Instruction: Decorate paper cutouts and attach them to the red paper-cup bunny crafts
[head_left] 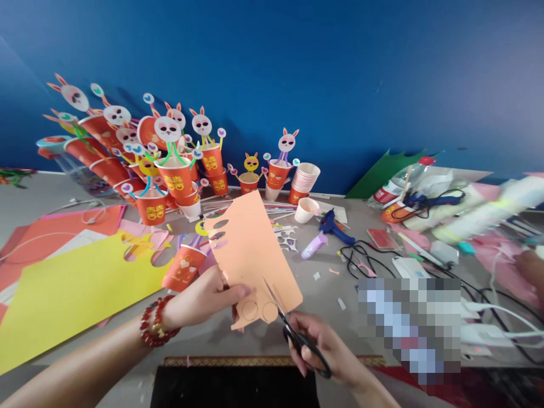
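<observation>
My left hand [204, 297], with a red bead bracelet on the wrist, pinches the lower edge of an orange paper sheet [250, 255] that has round holes cut from its left side and pencilled circles near the bottom. My right hand [323, 343] grips black-handled scissors [293, 328]. Their blades are partly apart and bite into the sheet's lower edge beside the drawn circles.
Several red paper-cup rabbit figures [174, 175] stand at the back left, with a stack of cups [304, 178] nearby. Yellow paper [72, 283] and red paper lie at left. A blue glue gun [334, 226], cables, a phone and clutter fill the right.
</observation>
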`<state>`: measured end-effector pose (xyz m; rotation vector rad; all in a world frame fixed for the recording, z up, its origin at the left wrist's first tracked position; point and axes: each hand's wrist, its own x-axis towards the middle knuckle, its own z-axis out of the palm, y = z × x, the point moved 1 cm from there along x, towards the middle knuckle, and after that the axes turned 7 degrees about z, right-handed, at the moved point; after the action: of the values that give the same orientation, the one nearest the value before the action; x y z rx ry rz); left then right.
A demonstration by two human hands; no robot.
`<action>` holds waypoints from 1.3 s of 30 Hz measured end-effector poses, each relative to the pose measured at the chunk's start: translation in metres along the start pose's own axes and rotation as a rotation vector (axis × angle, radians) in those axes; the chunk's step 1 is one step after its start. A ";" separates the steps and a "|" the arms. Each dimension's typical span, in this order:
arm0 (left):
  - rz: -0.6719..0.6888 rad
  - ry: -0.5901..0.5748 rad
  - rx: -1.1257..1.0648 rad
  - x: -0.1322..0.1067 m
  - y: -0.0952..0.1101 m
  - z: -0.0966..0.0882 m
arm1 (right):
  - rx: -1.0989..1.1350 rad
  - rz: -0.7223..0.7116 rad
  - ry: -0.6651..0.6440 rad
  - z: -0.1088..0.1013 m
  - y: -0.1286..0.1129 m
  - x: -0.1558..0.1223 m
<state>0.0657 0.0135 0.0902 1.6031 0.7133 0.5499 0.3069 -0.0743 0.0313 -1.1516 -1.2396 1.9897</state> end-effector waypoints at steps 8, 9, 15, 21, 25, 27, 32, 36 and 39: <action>0.016 -0.013 0.011 0.002 -0.007 -0.003 | -0.038 0.043 0.004 -0.006 0.001 0.002; 0.019 -0.014 0.008 0.002 -0.007 -0.003 | -0.032 0.044 0.005 -0.006 0.001 0.001; 0.027 -0.013 0.004 0.001 -0.008 -0.002 | -0.021 0.004 -0.031 -0.005 -0.001 -0.001; 0.039 -0.008 0.029 0.002 -0.011 0.000 | -0.020 0.007 -0.033 -0.006 -0.001 -0.001; 0.016 0.006 0.009 0.002 -0.004 0.001 | -0.021 -0.008 -0.033 -0.004 -0.002 0.000; -0.004 0.015 -0.020 0.003 0.001 0.003 | -0.018 -0.018 -0.040 -0.004 -0.002 0.000; -0.006 0.032 -0.046 0.003 0.009 0.005 | -0.011 -0.024 -0.046 -0.005 0.000 -0.001; 0.000 0.010 -0.052 0.001 0.007 0.005 | -0.010 -0.028 -0.040 -0.005 0.002 -0.002; 0.007 0.016 -0.034 0.000 0.002 0.004 | -0.011 -0.022 -0.037 -0.005 0.002 -0.002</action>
<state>0.0686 0.0101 0.0918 1.5715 0.7071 0.5771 0.3125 -0.0742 0.0291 -1.1069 -1.2780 1.9986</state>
